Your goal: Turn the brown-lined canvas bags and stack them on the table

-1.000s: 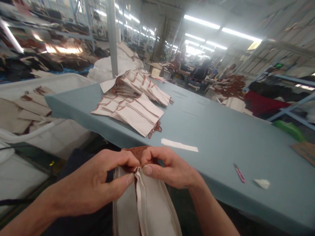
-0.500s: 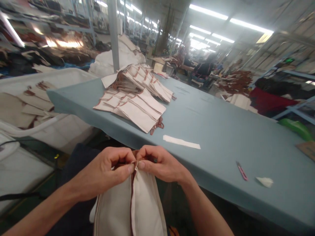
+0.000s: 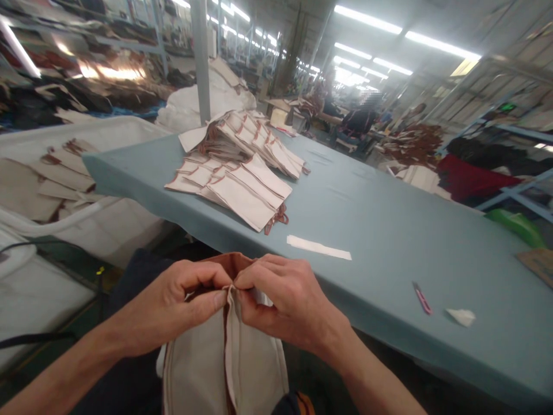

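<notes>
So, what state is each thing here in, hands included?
Left hand: pinching the cream sewn piece
Right hand: pinching it close beside
Cream sewn piece: held by its top edge
Stacked cream pieces: overlapping, on the table
White strip: lying flat
Pink-handled cutter: lying down; blade too small to judge
Ceiling light: lit

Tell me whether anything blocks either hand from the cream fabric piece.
Nothing visible does: the left hand and right hand pinch the cream fabric piece near its upper end. The pink tool and white strip lie apart on the table.

Fingers on cream fabric
</notes>
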A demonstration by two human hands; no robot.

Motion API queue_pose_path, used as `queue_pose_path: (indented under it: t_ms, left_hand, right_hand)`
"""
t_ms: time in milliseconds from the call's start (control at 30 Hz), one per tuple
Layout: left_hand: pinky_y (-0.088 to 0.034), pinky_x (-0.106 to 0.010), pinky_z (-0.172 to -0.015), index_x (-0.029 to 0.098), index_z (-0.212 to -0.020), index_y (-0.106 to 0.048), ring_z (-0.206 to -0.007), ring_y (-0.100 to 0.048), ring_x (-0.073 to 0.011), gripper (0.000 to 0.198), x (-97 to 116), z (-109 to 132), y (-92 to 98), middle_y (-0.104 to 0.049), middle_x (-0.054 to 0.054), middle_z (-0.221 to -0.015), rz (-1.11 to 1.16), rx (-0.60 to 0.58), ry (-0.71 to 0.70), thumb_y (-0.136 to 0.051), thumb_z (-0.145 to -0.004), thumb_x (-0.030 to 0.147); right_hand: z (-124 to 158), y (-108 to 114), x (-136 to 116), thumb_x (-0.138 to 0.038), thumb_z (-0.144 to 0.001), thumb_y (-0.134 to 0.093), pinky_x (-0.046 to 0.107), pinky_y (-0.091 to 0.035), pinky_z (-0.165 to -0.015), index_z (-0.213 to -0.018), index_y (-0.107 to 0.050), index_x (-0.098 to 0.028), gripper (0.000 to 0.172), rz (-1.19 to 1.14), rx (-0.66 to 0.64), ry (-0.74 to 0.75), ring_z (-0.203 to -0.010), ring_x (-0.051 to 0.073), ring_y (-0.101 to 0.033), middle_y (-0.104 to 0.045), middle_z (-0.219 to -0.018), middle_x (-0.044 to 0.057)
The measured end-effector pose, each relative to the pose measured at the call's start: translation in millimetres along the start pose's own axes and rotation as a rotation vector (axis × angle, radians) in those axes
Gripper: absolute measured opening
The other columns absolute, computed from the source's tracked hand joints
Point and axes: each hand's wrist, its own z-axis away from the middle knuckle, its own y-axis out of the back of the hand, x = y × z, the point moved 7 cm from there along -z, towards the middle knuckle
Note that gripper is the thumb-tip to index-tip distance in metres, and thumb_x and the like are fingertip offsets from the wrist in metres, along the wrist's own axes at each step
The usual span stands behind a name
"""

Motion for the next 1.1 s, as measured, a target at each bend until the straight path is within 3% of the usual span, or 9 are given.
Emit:
queue_pose_path:
  t_ms: [67,200,267,400,633,900,1000,1100]
  left_hand:
    - [-0.043,-0.016,-0.056,0.017,-0.072,-0.077,-0.062,-0.054,-0.0116,0.032,1,0,-1.2,-0.066,0.001,-0.069,0.0,0.0,-0.018,-0.068,-0.095,0.037]
    - [-0.039,-0.016,-0.053,0.017,-0.07,-0.072,-0.059,-0.049,-0.0104,0.033,1,-2,-2.7,-0.057,0.004,-0.064,0.043,-0.01,0.008,-0.067,-0.093,0.039]
    - [-0.036,-0.017,-0.051,0.017,-0.068,-0.069,-0.056,-0.044,-0.0098,0.034,-3,-2,-1.1,-0.052,0.005,-0.061,0.047,0.021,0.038,-0.067,-0.091,0.041]
    - [-0.031,-0.018,-0.049,0.019,-0.062,-0.061,-0.054,-0.039,-0.009,0.034,-7,3,1.3,-0.046,0.006,-0.058,-0.01,0.092,0.038,-0.065,-0.089,0.04]
    - [-0.031,-0.018,-0.048,0.021,-0.06,-0.055,-0.054,-0.04,-0.0084,0.026,3,-1,-2.5,-0.047,0.007,-0.06,-0.141,0.104,-0.016,-0.058,-0.084,0.031]
    - [-0.03,-0.02,-0.051,0.02,-0.062,-0.055,-0.055,-0.041,-0.009,0.027,-1,-1,-8.3,-0.047,0.007,-0.059,-0.23,0.076,-0.042,-0.056,-0.087,0.03]
    - [-0.032,-0.021,-0.052,0.02,-0.065,-0.059,-0.057,-0.043,-0.0102,0.031,-4,-1,-8.5,-0.05,0.006,-0.062,-0.195,0.017,0.009,-0.059,-0.093,0.033]
    - [-0.033,-0.021,-0.053,0.02,-0.064,-0.059,-0.058,-0.043,-0.0112,0.04,-5,-1,-9.4,-0.049,0.005,-0.062,-0.108,-0.049,0.019,-0.06,-0.099,0.04]
  right_hand:
    - [0,-1,7,-0.011,-0.089,-0.061,0.023,-0.042,-0.059,-0.078,-0.065,-0.022,0.015,-0.125,0.005,-0.148,-0.058,0.01,-0.055,-0.07,-0.068,-0.004]
    - [7,-17,32,-0.024,-0.087,-0.066,0.021,-0.036,-0.053,-0.077,-0.065,-0.021,0.011,-0.439,-0.117,-0.556,-0.055,0.009,-0.044,-0.06,-0.065,-0.006]
    - [8,-22,37,-0.028,-0.088,-0.067,0.021,-0.037,-0.055,-0.078,-0.065,-0.021,0.012,-0.506,-0.165,-0.631,-0.057,0.009,-0.043,-0.058,-0.065,-0.006]
    - [6,-25,36,-0.03,-0.091,-0.067,0.022,-0.036,-0.057,-0.08,-0.066,-0.021,0.014,-0.511,-0.219,-0.618,-0.06,0.01,-0.044,-0.056,-0.068,-0.006]
    - [6,-19,31,-0.029,-0.098,-0.066,0.024,-0.036,-0.06,-0.086,-0.07,-0.019,0.016,-0.434,-0.306,-0.531,-0.063,0.01,-0.049,-0.063,-0.072,-0.004]
    - [15,-28,43,-0.027,-0.093,-0.068,0.023,-0.04,-0.061,-0.082,-0.065,-0.02,0.013,-0.566,-0.312,-0.613,-0.064,0.01,-0.049,-0.062,-0.073,-0.005]
    - [17,-32,45,-0.024,-0.092,-0.067,0.023,-0.041,-0.062,-0.082,-0.064,-0.021,0.011,-0.539,-0.293,-0.544,-0.065,0.011,-0.05,-0.062,-0.074,-0.005]
    - [14,-28,37,-0.019,-0.092,-0.064,0.024,-0.042,-0.064,-0.084,-0.062,-0.022,0.008,-0.363,-0.245,-0.387,-0.066,0.011,-0.052,-0.064,-0.075,-0.004]
